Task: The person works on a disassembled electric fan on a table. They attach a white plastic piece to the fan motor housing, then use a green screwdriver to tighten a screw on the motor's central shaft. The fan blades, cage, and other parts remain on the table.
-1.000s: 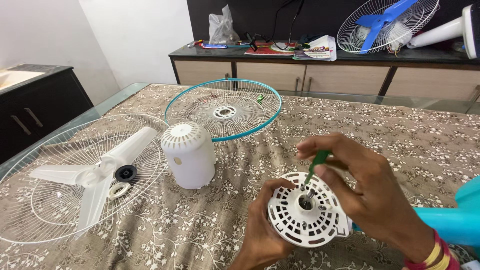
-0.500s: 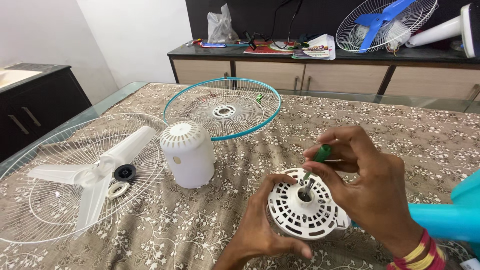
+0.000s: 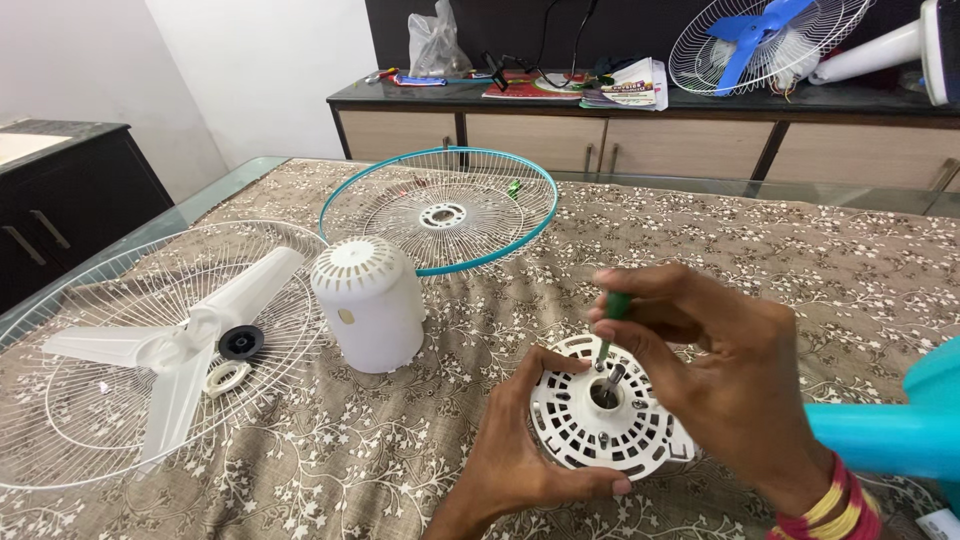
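Near the front edge of the worktop (image 3: 800, 260), I see the white round motor housing (image 3: 605, 425) lying flat on the patterned cloth, its short metal shaft pointing up from the middle. My left hand (image 3: 520, 455) cups the housing from the near side, fingers together and pressed along its lower rim, thumb against the rim nearest me. My right hand (image 3: 725, 375) comes in from the right, fingers clamped on the green handle of a small screwdriver (image 3: 610, 325) held nearly upright, its tip down on the face of the housing just beside the shaft. Just right of that hand a turquoise fan stand (image 3: 890, 435) pokes in from the picture's edge (close enough to crowd the wrist). To the left, well apart from the housing, a white domed motor cover (image 3: 370, 300) stands upright, with bare cloth between the two. Behind the cover lies a turquoise-rimmed fan guard (image 3: 440, 210), flat, and beyond it the cloth is open toward the far edge. At the left a white fan guard (image 3: 70, 400) reaches the worktop's left edge and carries a white three-bladed fan blade (image 3: 190, 340), a black ring and a white ring. Past the far edge stands a long low cabinet (image 3: 600, 140) with an assembled fan and papers on it.
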